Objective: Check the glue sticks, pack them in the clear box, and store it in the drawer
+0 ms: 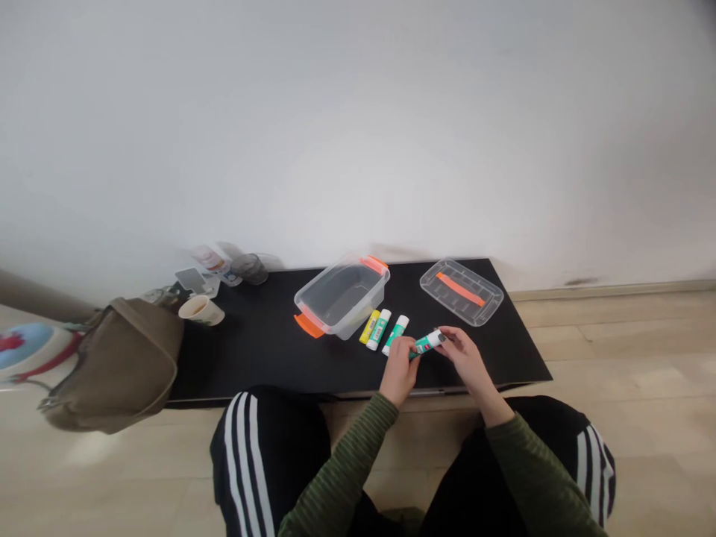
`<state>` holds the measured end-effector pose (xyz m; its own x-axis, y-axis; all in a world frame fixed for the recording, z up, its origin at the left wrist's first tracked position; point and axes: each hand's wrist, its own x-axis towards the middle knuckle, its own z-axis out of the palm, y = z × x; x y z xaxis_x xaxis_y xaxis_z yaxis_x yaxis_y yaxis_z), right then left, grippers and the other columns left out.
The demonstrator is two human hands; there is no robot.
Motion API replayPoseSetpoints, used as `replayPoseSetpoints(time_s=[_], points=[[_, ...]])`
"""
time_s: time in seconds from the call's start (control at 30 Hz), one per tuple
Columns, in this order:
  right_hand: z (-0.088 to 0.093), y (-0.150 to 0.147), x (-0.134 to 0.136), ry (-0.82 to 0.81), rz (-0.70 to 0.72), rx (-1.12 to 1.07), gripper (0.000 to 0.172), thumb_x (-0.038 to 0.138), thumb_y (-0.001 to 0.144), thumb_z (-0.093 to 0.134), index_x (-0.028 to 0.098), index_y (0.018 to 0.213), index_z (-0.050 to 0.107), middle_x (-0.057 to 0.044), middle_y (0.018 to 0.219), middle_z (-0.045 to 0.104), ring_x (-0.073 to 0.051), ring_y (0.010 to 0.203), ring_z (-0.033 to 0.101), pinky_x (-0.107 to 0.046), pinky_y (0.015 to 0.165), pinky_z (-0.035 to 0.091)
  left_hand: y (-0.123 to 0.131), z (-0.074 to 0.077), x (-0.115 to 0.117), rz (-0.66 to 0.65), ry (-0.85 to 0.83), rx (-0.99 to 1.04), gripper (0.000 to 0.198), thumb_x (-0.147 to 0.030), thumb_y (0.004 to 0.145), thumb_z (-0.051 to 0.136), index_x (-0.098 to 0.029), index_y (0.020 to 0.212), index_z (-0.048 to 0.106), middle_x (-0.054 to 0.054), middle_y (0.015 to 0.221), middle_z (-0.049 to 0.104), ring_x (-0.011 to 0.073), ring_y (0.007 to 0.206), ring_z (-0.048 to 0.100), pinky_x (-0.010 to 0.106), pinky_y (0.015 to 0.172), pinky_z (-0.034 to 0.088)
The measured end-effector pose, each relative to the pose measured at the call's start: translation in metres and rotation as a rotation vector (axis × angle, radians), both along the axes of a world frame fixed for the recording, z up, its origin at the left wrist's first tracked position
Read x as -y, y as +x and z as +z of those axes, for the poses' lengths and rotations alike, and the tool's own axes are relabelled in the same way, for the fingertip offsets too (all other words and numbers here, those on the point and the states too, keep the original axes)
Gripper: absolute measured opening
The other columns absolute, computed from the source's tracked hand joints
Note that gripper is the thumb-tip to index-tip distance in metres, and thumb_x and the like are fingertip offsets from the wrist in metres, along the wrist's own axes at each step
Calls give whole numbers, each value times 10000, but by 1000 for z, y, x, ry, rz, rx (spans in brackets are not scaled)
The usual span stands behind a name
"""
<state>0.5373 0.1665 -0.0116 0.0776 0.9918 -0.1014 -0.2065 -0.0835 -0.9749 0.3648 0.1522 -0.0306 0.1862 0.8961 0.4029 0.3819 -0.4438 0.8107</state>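
Glue stick [428, 343], held by your left hand [398, 371] and right hand [465, 359] together, could slip and roll into the sticks [379, 330] at eleven o'clock.

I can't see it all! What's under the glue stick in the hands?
Under the green-and-white glue stick, the black tabletop shows. The left hand and right hand hide whatever lies right beneath their fingers.

Black table [251, 365]: clear plastic tub [341, 302], clear lid [462, 292], three glue sticks [379, 330], paper cup [201, 310].
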Motion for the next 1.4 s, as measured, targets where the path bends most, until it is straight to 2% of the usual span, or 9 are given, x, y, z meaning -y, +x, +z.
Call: replayPoseSetpoints(time_s=[0.37, 0.87, 1.1, 1.27, 1.4], points=[[-2, 2, 0, -49, 47, 67, 446, 520, 678, 782, 204, 971, 668, -61, 992, 712, -226, 943, 681, -395, 839, 587, 1, -10, 3, 21, -11, -6, 246, 26, 779, 474, -211, 838, 451, 53, 966, 486, 207, 965, 504, 364, 878, 439], [-6, -4, -2, -98, -37, 98, 432, 518, 644, 794, 183, 890, 673, -50, 861, 721, -210, 834, 697, -372, 768, 611, 4, -15, 2, 42, 15, -67, 268, 49, 764, 470, -210, 828, 448, 55, 965, 471, 205, 941, 495, 365, 858, 452], [-10, -11, -1, -140, -72, 123, 399, 508, 672, 776, 181, 875, 669, -58, 825, 721, -213, 794, 702, -375, 759, 613, 4, -16, 6, 71, 20, -78, 225, 15, 810, 469, -208, 830, 454, 70, 952, 486, 211, 924, 502, 366, 831, 461], [-14, -23, 2, -125, -77, 25, 453, 537, 676, 755, 198, 942, 614, -56, 881, 724, -217, 865, 698, -380, 804, 587, 8, -12, 5, 104, 27, -53, 199, -17, 832, 473, -213, 813, 446, 70, 950, 490, 219, 941, 510, 386, 838, 469], [-15, -38, 5, -97, 12, 43, 481, 557, 633, 762, 212, 923, 593, -70, 937, 733, -251, 963, 685, -394, 871, 545, 12, -11, 4, 129, 11, 9, 200, -27, 830, 494, -216, 805, 433, 70, 987, 506, 219, 979, 520, 401, 867, 469]])
